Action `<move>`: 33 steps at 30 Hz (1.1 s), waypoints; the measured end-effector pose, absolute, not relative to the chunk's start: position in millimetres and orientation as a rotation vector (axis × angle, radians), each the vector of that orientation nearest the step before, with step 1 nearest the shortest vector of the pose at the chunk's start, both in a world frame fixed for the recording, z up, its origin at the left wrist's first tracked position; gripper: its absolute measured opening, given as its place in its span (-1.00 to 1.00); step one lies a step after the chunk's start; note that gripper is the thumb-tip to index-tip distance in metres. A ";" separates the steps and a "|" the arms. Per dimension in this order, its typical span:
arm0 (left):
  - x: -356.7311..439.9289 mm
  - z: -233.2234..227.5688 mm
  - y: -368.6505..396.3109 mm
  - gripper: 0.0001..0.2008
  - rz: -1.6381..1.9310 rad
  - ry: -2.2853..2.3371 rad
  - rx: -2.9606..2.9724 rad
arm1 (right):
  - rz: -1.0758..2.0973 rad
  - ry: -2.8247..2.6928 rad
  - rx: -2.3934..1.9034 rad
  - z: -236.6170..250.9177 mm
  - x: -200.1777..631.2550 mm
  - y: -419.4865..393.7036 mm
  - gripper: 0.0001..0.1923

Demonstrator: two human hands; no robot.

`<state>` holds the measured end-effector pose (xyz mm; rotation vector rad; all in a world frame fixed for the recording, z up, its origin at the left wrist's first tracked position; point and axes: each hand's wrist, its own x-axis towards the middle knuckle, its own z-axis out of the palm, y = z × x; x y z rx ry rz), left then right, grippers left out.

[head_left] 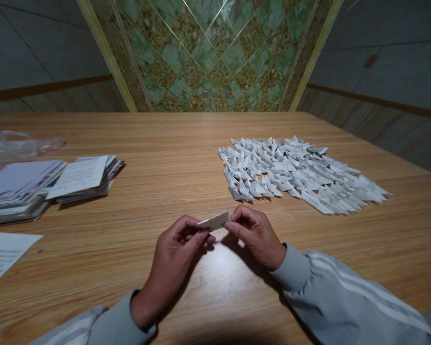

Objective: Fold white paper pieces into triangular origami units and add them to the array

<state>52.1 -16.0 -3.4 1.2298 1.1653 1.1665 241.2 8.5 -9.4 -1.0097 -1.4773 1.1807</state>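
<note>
A small piece of folded white paper (214, 222) with faint print is held just above the table between both hands. My left hand (181, 244) pinches its left end between thumb and fingers. At the right end, the thumb and fingertips of my right hand (255, 232) are closed on the paper. Beyond the hands to the right lie many folded white paper boats (283, 167), set close together in rows.
Stacks of printed paper (82, 177) and more sheets (17, 184) lie on the left of the wooden table (158, 163). A loose printed sheet (7, 254) is nearer. Clear plastic wrap (17, 146) sits behind the stacks. A tiled wall (215, 57) stands beyond the table.
</note>
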 end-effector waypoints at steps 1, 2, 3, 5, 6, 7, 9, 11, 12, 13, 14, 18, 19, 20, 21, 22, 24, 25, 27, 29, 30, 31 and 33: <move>50.4 -3.1 -16.7 -0.90 1.205 1.199 1.336 | 1.233 -1.448 -0.995 -10.2 241.2 8.8 -0.68; 48.3 -2.8 -17.1 -0.95 1.257 1.230 1.472 | 1.309 -1.402 -0.978 -11.1 241.0 9.0 -0.68; 45.9 -2.6 -17.1 -0.97 1.320 1.248 1.630 | 1.401 -1.340 -0.960 -12.1 240.8 9.1 -0.66; 40.6 -2.5 -16.1 -0.89 1.431 1.203 1.960 | 1.591 -1.204 -0.929 -13.5 240.2 8.7 -0.55; 38.3 -2.5 -15.4 -0.87 1.462 1.149 2.101 | 1.667 -1.150 -0.915 -13.9 239.8 8.1 -0.51; 36.4 -2.6 -14.7 -0.85 1.476 1.089 2.211 | 1.722 -1.122 -0.900 -13.9 239.5 7.2 -0.49; 35.0 -2.9 -13.8 -0.84 1.454 1.007 2.336 | 1.777 -1.132 -0.865 -12.9 238.8 5.1 -0.50; 36.8 -2.9 -13.7 -0.85 1.420 1.000 2.338 | 1.759 -1.177 -0.834 -11.2 238.0 3.3 -0.51; 38.7 -2.8 -13.9 -0.87 1.409 1.033 2.271 | 1.729 -1.196 -0.829 -10.4 237.5 2.7 -0.51; 41.0 -2.7 -14.0 -0.89 1.402 1.085 2.143 | 1.694 -1.209 -0.831 -9.8 237.0 2.3 -0.51; 43.6 -2.4 -14.2 -0.91 1.379 1.136 1.960 | 1.655 -1.216 -0.837 -9.6 236.5 2.1 -0.52; 52.3 -2.3 -13.8 -0.82 1.120 1.100 1.210 | 1.516 -1.261 -0.861 -11.5 235.1 1.8 -0.59; 53.7 -2.8 -13.5 -0.78 1.054 1.062 1.124 | 1.481 -1.287 -0.863 -12.2 235.0 1.6 -0.61; 54.7 -3.7 -13.3 -0.77 1.013 1.037 1.072 | 1.442 -1.323 -0.867 -12.7 235.0 1.2 -0.63; 55.3 -4.7 -13.1 -0.77 0.995 1.026 1.039 | 1.394 -1.368 -0.874 -12.9 235.1 0.6 -0.65; 55.5 -5.9 -13.0 -0.77 0.990 1.025 1.017 | 1.336 -1.424 -0.886 -12.6 235.3 -0.1 -0.66; 55.3 -7.9 -12.8 -0.78 1.007 1.034 0.998 | 1.198 -1.547 -0.925 -10.9 235.7 -1.9 -0.69; 54.9 -8.5 -12.7 -0.79 1.015 1.045 1.007 | 1.132 -1.603 -0.943 -9.6 235.8 -2.9 -0.70; 53.9 -8.6 -12.4 -0.83 1.029 1.068 1.063 | 1.037 -1.683 -0.965 -7.3 236.0 -4.6 -0.71; 52.9 -7.4 -12.1 -0.85 1.042 1.093 1.138 | 1.028 -1.715 -0.969 -6.3 236.0 -5.4 -0.72; 52.7 -6.5 -12.1 -0.87 1.046 1.102 1.168 | 1.045 -1.716 -0.972 -6.5 236.0 -5.4 -0.73; 52.5 -5.8 -12.1 -0.87 1.045 1.106 1.187 | 1.068 -1.704 -0.980 -7.2 236.1 -5.1 -0.76; 52.5 -4.8 -12.2 -0.87 1.041 1.100 1.188 | 1.112 -1.650 -0.999 -9.2 236.3 -3.9 -0.83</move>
